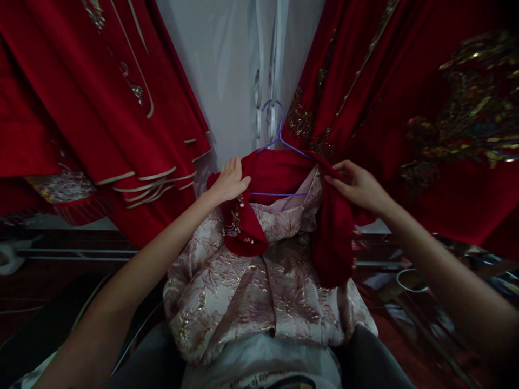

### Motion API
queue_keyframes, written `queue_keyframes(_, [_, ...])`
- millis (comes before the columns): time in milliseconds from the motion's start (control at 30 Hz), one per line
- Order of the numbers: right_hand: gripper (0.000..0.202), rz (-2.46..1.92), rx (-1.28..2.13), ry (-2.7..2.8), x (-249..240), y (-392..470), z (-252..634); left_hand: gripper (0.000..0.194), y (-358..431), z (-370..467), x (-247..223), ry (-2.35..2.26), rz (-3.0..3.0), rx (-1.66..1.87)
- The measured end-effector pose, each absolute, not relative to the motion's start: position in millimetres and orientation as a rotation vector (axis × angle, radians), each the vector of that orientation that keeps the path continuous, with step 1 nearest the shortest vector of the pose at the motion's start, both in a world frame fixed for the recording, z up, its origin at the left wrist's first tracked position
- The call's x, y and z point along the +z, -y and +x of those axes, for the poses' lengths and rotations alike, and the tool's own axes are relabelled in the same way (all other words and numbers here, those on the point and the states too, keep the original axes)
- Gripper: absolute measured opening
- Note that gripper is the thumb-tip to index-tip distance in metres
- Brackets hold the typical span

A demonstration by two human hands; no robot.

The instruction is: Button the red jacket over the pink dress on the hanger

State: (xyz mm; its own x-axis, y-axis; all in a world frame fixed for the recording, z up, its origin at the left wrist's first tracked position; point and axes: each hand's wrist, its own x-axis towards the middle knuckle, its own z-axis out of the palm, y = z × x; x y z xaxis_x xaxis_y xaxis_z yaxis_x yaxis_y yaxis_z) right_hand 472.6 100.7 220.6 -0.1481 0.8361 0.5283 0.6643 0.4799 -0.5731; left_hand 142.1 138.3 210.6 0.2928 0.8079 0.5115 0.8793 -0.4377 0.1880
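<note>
A red jacket (333, 243) with beaded sleeve trim lies over a purple wire hanger (279, 121), whose hook points away from me. Under it is a pale pink-gold brocade dress (235, 286), its neckline on the hanger and its skirt spread across my lap. My left hand (232, 181) is closed on the jacket's left shoulder, thumb on top. At the opposite shoulder, my right hand (354, 183) pinches the red cloth between thumb and fingers. The hanger's lower bar shows between the two hands.
Red garments with pale piping (133, 119) hang at the left. More red cloth with gold embroidery (478, 102) hangs at the right. Behind the hanger is a whitish panel (219, 59). Metal rails (77, 254) run low at the left.
</note>
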Motion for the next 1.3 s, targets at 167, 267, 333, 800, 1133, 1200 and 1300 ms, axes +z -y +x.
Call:
queue_keyframes(167, [0.028,-0.964,0.281,1.867,188,-129,390,0.059,-129,156,207,1.704,-2.394,-0.906])
queue_keyframes(267, [0.022,-0.814,0.463,1.971,176,-133,349,0.064,-130,156,203,1.722,-2.333,-1.011])
queue_keyframes(333, [0.020,-0.785,0.520,1.982,173,-133,339,0.067,-131,154,199,1.678,-2.346,-1.091])
queue_keyframes(800, [0.020,-0.908,0.398,1.665,160,-112,374,0.050,-105,159,118,1.587,-2.145,-1.555])
queue_keyframes(1133, [0.016,-0.810,0.416,1.961,166,-112,381,0.018,-111,181,131,1.530,-2.234,-1.600])
queue_keyframes(1200, [0.016,-0.748,0.448,1.989,166,-115,376,0.019,-107,188,142,1.419,-2.335,-1.551])
queue_keyframes(1300, [0.017,-0.651,0.542,2.003,163,-117,371,0.026,-101,195,151,1.298,-2.517,-1.463])
